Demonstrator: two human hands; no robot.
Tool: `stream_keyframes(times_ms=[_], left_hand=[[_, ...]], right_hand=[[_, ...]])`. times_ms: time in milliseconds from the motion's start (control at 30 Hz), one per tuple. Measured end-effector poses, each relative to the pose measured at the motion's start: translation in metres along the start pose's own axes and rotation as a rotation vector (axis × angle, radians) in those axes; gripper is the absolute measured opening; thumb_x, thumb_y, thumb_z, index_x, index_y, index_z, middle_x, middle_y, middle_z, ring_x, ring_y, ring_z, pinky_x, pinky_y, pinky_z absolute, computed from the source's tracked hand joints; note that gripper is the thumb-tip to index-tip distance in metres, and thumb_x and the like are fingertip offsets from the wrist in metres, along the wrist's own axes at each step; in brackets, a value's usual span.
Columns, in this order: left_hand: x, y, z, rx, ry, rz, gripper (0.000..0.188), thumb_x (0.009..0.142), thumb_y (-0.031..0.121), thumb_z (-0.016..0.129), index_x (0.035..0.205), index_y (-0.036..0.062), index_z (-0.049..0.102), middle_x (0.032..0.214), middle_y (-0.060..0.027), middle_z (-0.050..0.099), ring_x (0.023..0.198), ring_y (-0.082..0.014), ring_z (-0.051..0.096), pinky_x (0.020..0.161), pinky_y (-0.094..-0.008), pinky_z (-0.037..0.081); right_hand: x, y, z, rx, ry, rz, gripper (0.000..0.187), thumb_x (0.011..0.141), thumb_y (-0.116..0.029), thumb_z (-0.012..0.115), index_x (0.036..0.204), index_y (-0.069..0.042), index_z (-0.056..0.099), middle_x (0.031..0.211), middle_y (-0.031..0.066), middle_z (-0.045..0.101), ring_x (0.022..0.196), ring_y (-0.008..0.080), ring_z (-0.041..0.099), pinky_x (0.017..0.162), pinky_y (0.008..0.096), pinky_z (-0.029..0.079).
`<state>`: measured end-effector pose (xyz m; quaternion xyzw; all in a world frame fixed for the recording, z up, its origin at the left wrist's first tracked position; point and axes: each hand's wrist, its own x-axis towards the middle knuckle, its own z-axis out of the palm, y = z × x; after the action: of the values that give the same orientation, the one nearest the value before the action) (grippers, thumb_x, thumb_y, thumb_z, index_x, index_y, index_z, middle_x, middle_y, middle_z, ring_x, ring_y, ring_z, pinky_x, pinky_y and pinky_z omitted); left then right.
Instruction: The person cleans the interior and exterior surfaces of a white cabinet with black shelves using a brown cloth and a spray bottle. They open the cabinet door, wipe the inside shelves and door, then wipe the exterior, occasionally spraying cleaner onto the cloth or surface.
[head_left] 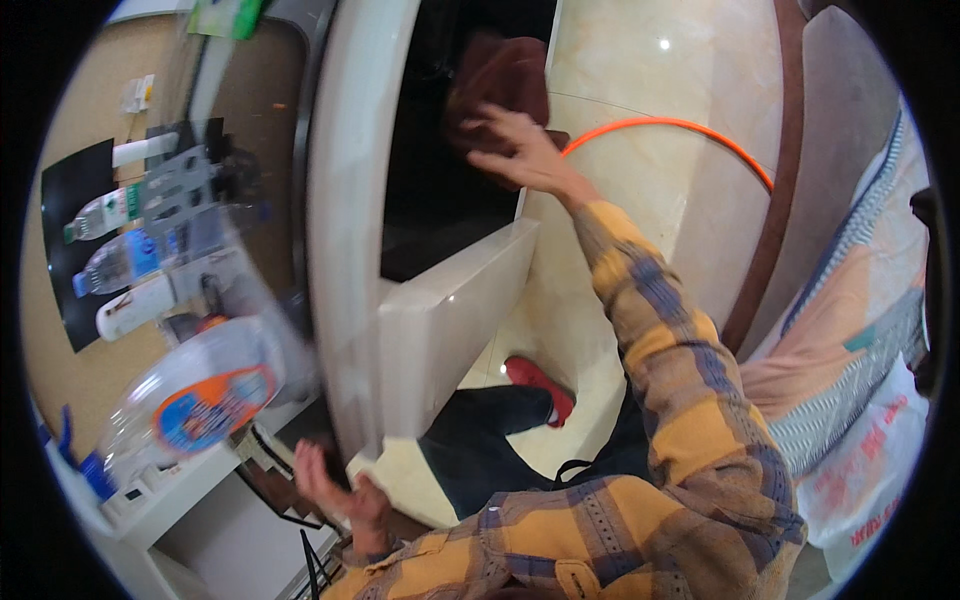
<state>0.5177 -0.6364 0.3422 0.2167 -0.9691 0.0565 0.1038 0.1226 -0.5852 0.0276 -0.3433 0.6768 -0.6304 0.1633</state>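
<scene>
My right hand point(520, 150) reaches out over a dark panel point(420, 200) set in a pale frame. Its fingers are spread and blurred, lying against a crumpled dark brown cloth point(505, 75); whether they grip any of it is hard to see. Low on the left, my left hand point(350, 500) is raised with its fingers apart and nothing in it. Closest to that hand stands a large clear plastic container point(215, 395) with an orange and blue label.
Bottles, among them a clear one with a blue label point(120, 262), stand at the left by a grey perforated holder point(180, 190). An orange hose point(680, 125) curves over the pale tiled floor point(640, 220). Bedding point(850, 290) and a white plastic bag point(870, 470) lie at the right.
</scene>
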Motion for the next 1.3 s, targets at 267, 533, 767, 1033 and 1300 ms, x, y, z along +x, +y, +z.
stream_keyframes(times_ms=[267,533,767,1033,1300], left_hand=[[-0.035,-0.011,0.042,0.089,0.533,-0.247,0.07,0.107,0.045,0.019,0.132,-0.0132,0.048,0.133,-0.0259,0.054,0.12,-0.0364,0.054,0.103,-0.0429,0.043],[-0.04,-0.022,0.038,0.232,0.591,-0.438,0.06,0.107,0.038,0.023,0.134,-0.0098,0.048,0.135,-0.0245,0.052,0.122,-0.0344,0.052,0.106,-0.0421,0.04],[-0.087,-0.045,0.028,1.498,0.451,-0.158,0.026,0.097,0.006,0.059,0.109,-0.0168,0.06,0.09,-0.0238,0.068,0.072,-0.0359,0.065,0.059,-0.0429,0.051],[-0.12,-0.074,0.031,1.351,0.566,-0.135,0.02,0.093,-0.004,0.061,0.109,-0.0155,0.061,0.085,-0.022,0.067,0.068,-0.0365,0.062,0.058,-0.044,0.049],[-0.077,-0.043,0.04,0.789,0.63,-0.401,0.019,0.094,0.0,0.057,0.109,-0.0099,0.064,0.092,-0.0207,0.069,0.075,-0.0339,0.066,0.067,-0.0434,0.054]], right_hand=[[0.01,0.163,0.105,-0.617,-0.51,-0.481,0.032,0.083,-0.035,0.063,0.102,-0.012,0.072,0.113,0.0099,0.068,0.111,0.0261,0.059,0.099,0.0396,0.039],[0.177,0.225,0.006,-0.86,0.075,-0.037,0.034,0.083,-0.029,0.063,0.111,-0.01,0.068,0.119,0.0092,0.065,0.117,0.0268,0.056,0.102,0.0428,0.037],[0.248,0.228,0.034,-0.928,0.122,0.208,0.057,0.085,-0.044,0.059,0.135,-0.016,0.056,0.15,0.0095,0.042,0.141,0.0327,0.033,0.113,0.0624,0.015],[0.101,0.188,0.09,-0.6,-0.469,-0.29,0.045,0.078,-0.033,0.062,0.118,-0.013,0.067,0.128,0.0148,0.06,0.122,0.0311,0.052,0.104,0.0469,0.033],[0.137,0.207,0.007,-0.431,-0.229,-0.345,0.025,0.07,-0.015,0.068,0.095,-0.012,0.069,0.103,0.0102,0.066,0.104,0.0326,0.06,0.094,0.0436,0.044]])
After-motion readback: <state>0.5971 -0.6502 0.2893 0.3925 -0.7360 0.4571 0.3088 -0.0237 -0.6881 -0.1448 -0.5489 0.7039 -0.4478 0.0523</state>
